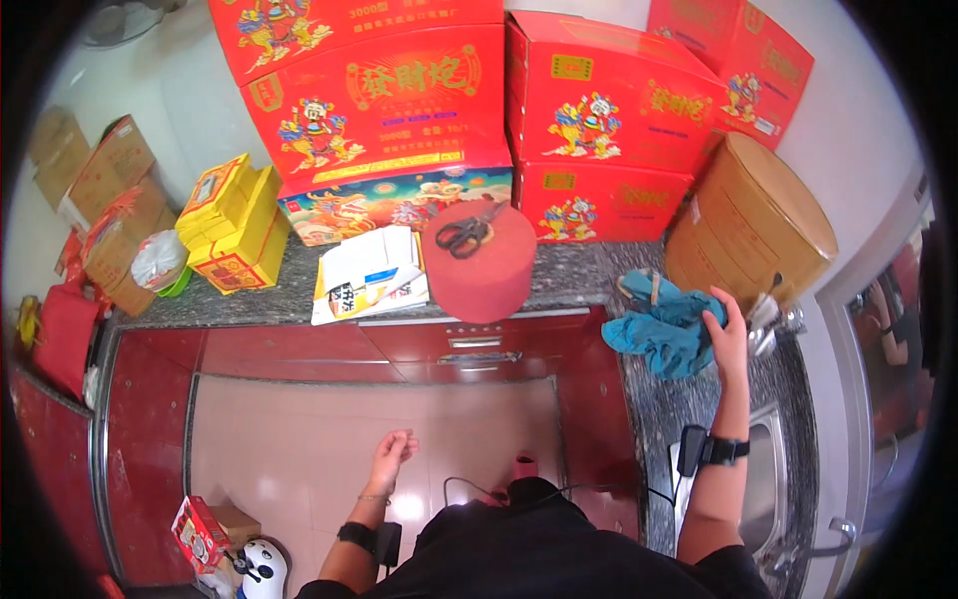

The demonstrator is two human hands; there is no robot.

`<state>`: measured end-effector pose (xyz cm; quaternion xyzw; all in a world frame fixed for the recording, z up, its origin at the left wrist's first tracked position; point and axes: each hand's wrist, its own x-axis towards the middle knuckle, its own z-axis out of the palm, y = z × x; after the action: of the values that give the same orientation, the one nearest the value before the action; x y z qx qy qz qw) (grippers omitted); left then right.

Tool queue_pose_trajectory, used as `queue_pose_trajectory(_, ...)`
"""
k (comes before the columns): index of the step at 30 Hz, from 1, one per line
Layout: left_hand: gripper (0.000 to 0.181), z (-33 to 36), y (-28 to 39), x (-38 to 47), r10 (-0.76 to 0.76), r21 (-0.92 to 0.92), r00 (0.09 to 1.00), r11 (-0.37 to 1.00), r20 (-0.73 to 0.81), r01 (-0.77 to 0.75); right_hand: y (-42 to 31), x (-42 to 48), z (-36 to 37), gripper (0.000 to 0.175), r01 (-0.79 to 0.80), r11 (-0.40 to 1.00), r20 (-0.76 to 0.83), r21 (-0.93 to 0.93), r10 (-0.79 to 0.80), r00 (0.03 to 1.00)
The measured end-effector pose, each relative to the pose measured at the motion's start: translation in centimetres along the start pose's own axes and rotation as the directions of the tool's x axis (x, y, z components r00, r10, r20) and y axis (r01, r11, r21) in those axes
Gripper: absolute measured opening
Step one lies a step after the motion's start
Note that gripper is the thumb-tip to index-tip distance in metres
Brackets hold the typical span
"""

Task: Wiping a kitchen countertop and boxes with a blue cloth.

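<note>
Over the right stretch of the stone counter, my right hand rests on a bunched blue-green cloth, its thumb and fingers at the cloth's right edge; whether they pinch it is unclear. My left hand hangs in front of me above the tiled floor, fingers loosely curled, touching nothing. Black-handled scissors lie on top of a round red block near the counter's front edge. Left of the block is a pile of papers and printed packets.
Red printed cartons stand stacked along the wall. A large brown cylindrical container is behind the cloth, with utensils beside it. Yellow boxes sit at left. Near my right arm are a sink and a cable.
</note>
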<state>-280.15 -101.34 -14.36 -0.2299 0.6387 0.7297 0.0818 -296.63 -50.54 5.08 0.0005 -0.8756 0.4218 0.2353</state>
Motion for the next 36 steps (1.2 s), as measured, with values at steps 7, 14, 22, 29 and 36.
queue_pose_trajectory(7,0.028,3.9,0.6,-1.9,0.003,-0.054,0.994,0.998,-0.108,-0.008,17.7,5.3,12.9,0.093,-0.41,0.799,0.198,-0.441,0.531,0.824)
queue_pose_trajectory(14,0.026,5.9,6.5,-1.9,-0.006,0.111,0.967,0.993,-0.255,0.035,13.9,6.5,22.2,0.089,-0.396,0.722,0.085,-0.568,0.53,0.844)
queue_pose_trajectory(22,0.022,9.3,12.9,2.4,0.214,0.049,0.951,0.977,-0.222,-0.209,14.3,6.2,28.5,0.05,0.154,0.932,0.407,-0.328,-0.008,0.913)
queue_pose_trajectory(29,0.018,14.9,31.2,7.7,0.623,0.219,0.773,0.743,0.121,-0.633,7.9,14.9,17.6,0.035,-0.223,0.7,0.022,0.678,0.284,0.958)
queue_pose_trajectory(36,0.022,22.6,44.7,15.4,0.876,0.061,0.292,0.292,0.383,-0.955,-9.8,27.6,5.7,0.028,0.387,0.752,-0.355,0.534,-0.216,0.91)
